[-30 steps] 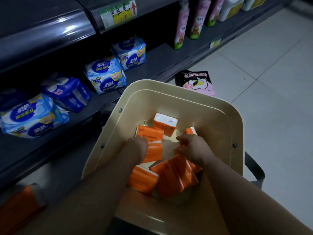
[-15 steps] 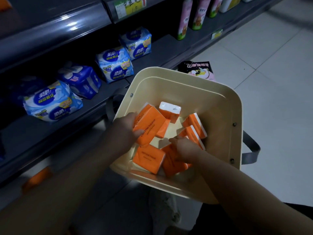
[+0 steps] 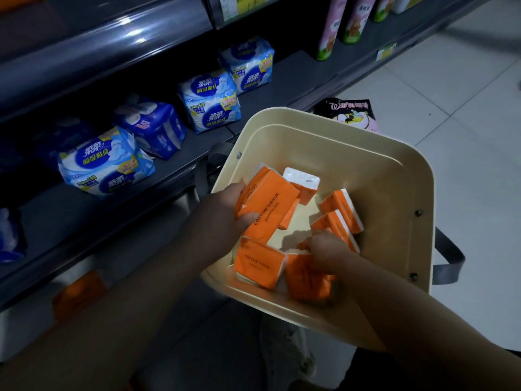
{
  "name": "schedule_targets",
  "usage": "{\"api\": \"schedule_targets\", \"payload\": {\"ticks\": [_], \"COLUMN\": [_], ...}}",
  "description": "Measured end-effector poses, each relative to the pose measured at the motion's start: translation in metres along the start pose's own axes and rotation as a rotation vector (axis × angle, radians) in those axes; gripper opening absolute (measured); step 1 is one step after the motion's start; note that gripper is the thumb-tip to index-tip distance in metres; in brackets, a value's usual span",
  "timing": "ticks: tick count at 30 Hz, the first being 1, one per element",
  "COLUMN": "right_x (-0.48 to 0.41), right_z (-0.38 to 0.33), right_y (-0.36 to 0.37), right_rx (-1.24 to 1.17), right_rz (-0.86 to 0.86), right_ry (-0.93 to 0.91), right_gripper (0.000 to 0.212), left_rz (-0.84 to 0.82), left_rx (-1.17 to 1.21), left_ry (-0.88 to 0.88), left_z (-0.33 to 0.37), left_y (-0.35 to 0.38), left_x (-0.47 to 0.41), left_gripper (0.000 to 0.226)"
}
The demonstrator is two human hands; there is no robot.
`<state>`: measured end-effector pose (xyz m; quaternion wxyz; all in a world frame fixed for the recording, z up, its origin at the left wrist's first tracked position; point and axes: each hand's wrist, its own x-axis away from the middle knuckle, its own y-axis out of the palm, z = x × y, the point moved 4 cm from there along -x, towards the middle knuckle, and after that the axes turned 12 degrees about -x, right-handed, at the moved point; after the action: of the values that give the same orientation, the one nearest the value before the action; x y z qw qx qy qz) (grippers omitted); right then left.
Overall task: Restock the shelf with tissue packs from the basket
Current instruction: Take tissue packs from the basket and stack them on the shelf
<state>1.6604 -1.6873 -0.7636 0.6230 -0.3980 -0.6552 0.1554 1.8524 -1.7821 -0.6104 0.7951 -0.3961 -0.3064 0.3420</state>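
Observation:
A cream plastic basket [image 3: 394,176] stands on the floor by the shelf and holds several orange tissue packs. My left hand [image 3: 222,210] is inside its left side, shut on an orange tissue pack [image 3: 267,207] marked COTTON TISSUE and tilting it up. My right hand [image 3: 327,249] is lower right in the basket, fingers curled onto another orange pack [image 3: 307,280]. A loose pack [image 3: 258,263] lies flat between my hands. Two more packs [image 3: 342,215] lean on their edges at the right. The dark shelf [image 3: 93,218] runs along the left.
Blue-and-white wrapped packs [image 3: 104,162] sit in a row on the shelf board. Tall pink and green bottles [image 3: 329,26] stand further along. A black-and-pink packet [image 3: 346,114] lies on the tiled floor behind the basket. An orange pack [image 3: 79,294] shows on the lowest shelf.
My left hand has lifted and tilted one orange pack out of the pile. My right hand has slid lower onto another pack. The view has shifted, so the basket sits further right.

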Motion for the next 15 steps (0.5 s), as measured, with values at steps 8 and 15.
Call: {"api": "schedule_targets", "payload": {"ticks": [8, 15], "right_x": [0.024, 0.069], "right_z": [-0.001, -0.031], "right_y": [-0.053, -0.168], "right_rx": [-0.489, -0.639], "right_rz": [-0.081, 0.305], "right_ry": [0.019, -0.107], "right_gripper": [0.055, 0.056], "left_rz": [-0.009, 0.183], "left_rx": [0.115, -0.091], "left_ry": [-0.081, -0.023], "left_z": [0.0, 0.002], "left_y": [-0.008, -0.07], "left_x": [0.005, 0.019], "left_gripper": [0.036, 0.036]}}
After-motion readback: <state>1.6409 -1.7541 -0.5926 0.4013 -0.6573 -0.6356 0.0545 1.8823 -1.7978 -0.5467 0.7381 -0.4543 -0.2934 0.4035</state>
